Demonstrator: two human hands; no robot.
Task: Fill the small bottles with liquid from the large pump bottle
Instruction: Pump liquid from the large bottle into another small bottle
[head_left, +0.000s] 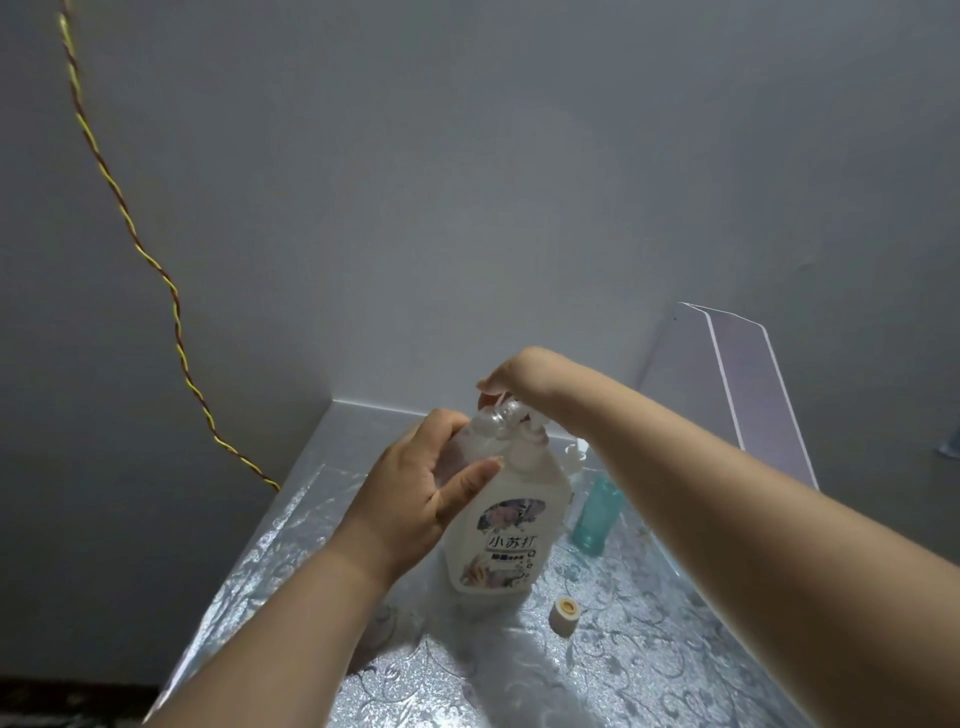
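Observation:
A large white pump bottle (506, 540) with a flowered label stands in the middle of the table (649, 649). My left hand (415, 493) grips a small clear bottle (475, 441) and holds it tilted against the pump bottle's neck, under the nozzle. My right hand (511, 376) rests on top of the pump head, palm down, fingers curled over it. A small teal bottle (597, 514) stands upright just right of the pump bottle. Behind it shows part of a white pump piece (576, 457). A small cream cap (565, 616) lies on the table in front.
The table has a shiny silver patterned cover and sits in a corner of grey walls. A pale folded board (748, 395) leans against the wall at the right. A twisted yellow-red wire (176, 312) hangs down the left wall to the table's edge.

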